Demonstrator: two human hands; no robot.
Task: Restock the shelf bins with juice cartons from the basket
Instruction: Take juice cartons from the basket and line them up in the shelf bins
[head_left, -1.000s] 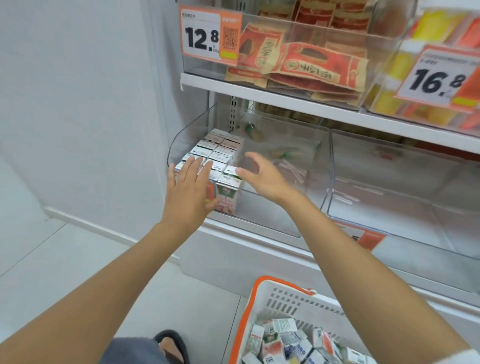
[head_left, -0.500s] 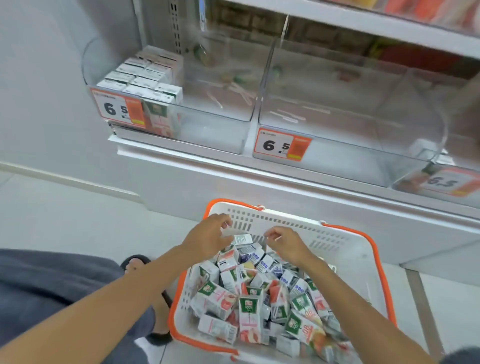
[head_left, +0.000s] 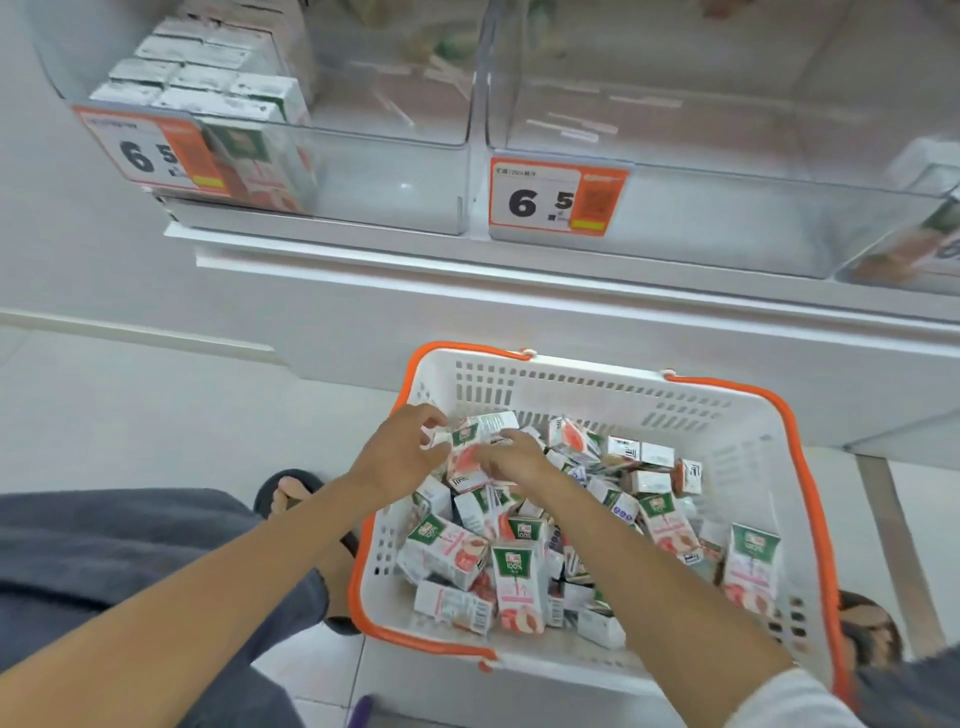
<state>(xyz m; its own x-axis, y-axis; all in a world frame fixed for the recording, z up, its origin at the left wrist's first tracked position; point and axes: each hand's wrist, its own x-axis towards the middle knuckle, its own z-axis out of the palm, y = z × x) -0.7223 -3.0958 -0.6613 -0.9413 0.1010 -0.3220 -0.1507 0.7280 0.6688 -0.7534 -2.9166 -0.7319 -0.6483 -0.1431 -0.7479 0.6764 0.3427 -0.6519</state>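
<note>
A white basket with an orange rim (head_left: 743, 447) sits on the floor below the shelf, holding several small juice cartons (head_left: 514, 577) in a loose heap. Both hands are at the heap's far left. My left hand (head_left: 400, 454) curls its fingers around a juice carton (head_left: 480, 428) at the top of the pile. My right hand (head_left: 511, 460) grips cartons just beside it, fingers partly hidden among them. Above, the left clear shelf bin (head_left: 384, 171) holds stacked cartons (head_left: 208, 78) in its left half. The middle shelf bin (head_left: 727, 208) holds no cartons.
Orange price tags reading 6.5 (head_left: 556, 200) hang on the bin fronts. A third bin (head_left: 914, 244) at the right edge shows a carton. My knees in grey cloth and sandalled feet (head_left: 291, 493) flank the basket on the tiled floor.
From the left bin, both hands dropped into the basket. Since half a second ago they have closed together on cartons at the top of the heap.
</note>
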